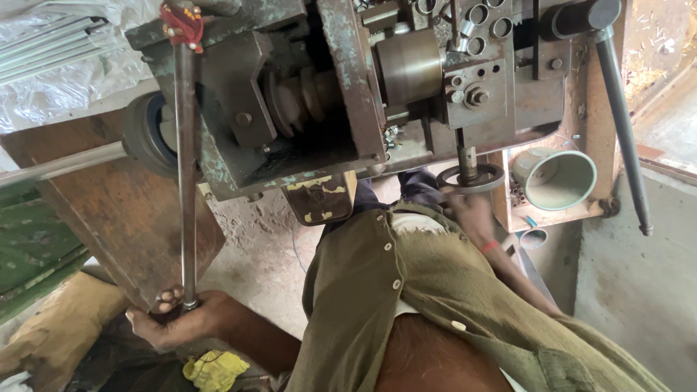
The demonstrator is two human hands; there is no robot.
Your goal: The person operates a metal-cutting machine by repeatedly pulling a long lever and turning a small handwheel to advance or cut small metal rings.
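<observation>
My left hand [178, 319] is closed around the lower end of a long steel lever rod [187, 181] that runs up to the machine's top, where red thread is tied. My right hand [470, 212] reaches forward under the machine and rests at a small round handwheel [472, 178] on a vertical spindle; its fingers are partly hidden, so its grip is unclear. A red band sits on that wrist. The old grey-green lathe-like machine [341, 94] fills the upper view, with a brass-coloured cylinder [410, 65] at its centre.
A long dark lever [623, 123] hangs down at the right. A pale metal cup [555, 178] lies on a shelf below the machine. A brown steel plate [116, 210] stands at the left, with a thin bar [62, 163] through it. Yellow cloth [214, 370] lies near my knee.
</observation>
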